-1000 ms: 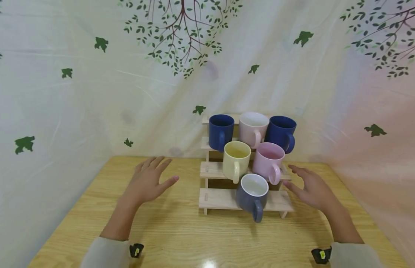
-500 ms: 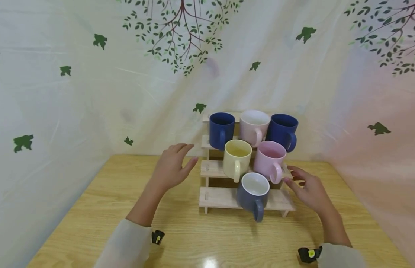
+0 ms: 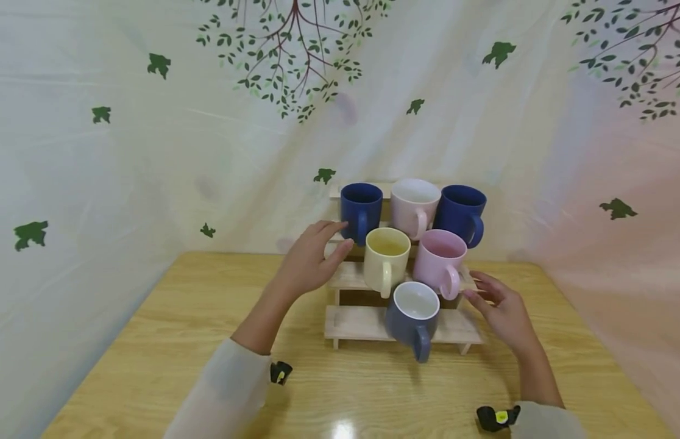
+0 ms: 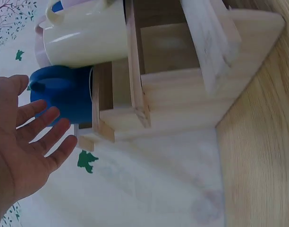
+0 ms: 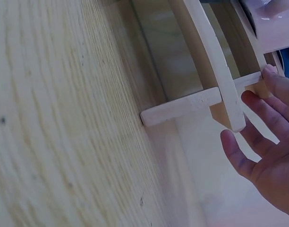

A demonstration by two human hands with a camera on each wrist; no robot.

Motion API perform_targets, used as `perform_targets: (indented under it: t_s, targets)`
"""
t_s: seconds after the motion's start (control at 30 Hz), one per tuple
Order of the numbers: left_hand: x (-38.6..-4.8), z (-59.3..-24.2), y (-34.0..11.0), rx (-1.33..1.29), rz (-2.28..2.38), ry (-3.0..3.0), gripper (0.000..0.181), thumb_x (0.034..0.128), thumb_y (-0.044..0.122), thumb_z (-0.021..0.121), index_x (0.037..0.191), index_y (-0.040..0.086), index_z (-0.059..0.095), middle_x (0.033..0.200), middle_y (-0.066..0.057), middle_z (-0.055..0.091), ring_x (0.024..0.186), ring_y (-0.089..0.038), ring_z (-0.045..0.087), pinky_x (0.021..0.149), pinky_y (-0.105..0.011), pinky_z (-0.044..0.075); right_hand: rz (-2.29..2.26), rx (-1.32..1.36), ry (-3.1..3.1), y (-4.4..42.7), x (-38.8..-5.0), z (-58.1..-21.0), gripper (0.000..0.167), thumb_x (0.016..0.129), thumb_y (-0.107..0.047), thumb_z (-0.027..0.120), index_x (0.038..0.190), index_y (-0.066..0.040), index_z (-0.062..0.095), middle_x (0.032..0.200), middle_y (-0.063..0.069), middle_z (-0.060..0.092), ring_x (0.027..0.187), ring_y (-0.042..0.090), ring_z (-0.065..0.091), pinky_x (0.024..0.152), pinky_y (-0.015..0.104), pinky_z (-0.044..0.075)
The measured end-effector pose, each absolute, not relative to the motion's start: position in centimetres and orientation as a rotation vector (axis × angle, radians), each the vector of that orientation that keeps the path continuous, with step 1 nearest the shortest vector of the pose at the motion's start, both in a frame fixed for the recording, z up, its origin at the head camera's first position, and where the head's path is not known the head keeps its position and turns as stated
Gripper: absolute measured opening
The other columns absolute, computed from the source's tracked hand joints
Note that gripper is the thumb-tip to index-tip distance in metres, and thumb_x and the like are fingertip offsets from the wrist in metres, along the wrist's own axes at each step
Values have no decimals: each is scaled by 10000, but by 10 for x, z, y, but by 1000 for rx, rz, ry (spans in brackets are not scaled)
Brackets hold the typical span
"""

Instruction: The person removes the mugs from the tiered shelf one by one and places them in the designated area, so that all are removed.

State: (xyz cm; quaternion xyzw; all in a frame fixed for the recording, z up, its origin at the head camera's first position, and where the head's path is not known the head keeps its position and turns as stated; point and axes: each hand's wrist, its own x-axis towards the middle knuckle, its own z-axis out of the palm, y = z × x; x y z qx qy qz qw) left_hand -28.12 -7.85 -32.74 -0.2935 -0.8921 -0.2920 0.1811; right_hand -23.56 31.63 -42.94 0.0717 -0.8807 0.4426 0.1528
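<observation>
A stepped wooden rack (image 3: 356, 323) carries several mugs, all standing upright. On its upper level are a dark blue mug (image 3: 351, 210) at left, a pale pink mug (image 3: 408, 213) and another dark blue mug (image 3: 452, 216). Below them sit a yellow mug (image 3: 375, 268) and a pink mug (image 3: 434, 265), with a grey-blue mug (image 3: 408, 323) at the bottom. My left hand (image 3: 309, 262) reaches beside the left blue mug, fingers spread; the left wrist view shows that mug (image 4: 64, 97) ungripped. At the rack's right end, my right hand (image 3: 504, 314) has loosely bent fingers near the middle step.
The rack stands on a wood-grain table (image 3: 219, 366), towards its back right. Behind it hangs a pale curtain (image 3: 252, 152) printed with branches and green leaves; it also lines both sides. The mug handles face the front.
My left hand has moved right and forward, from over the table to beside the left blue mug. My right hand has come slightly left, close against the rack's right end. The mugs keep their places.
</observation>
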Motion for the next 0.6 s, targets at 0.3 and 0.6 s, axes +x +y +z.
perform_targets:
  t_s: [0.3,0.6]
  targets:
    - [-290,-327,-61,-871,-1174,-2394,412,1071,289,553,1366,7,609,1248,-137,655,1127,-256,626,936,-444,552,1535,176,-2432,312,-236,-432,558,1013,-274,672,1479,-15,509,1422,281,548,1002,-41,626,798,174,571]
    - [-295,-328,-46,-744,-1551,-2311,321,1052,244,604,1255,6,675,1155,-124,702,1060,-262,654,913,-403,566,1591,130,-2433,313,-234,-429,582,1011,-288,674,1492,-16,492,1437,287,531,979,-67,622,818,236,590]
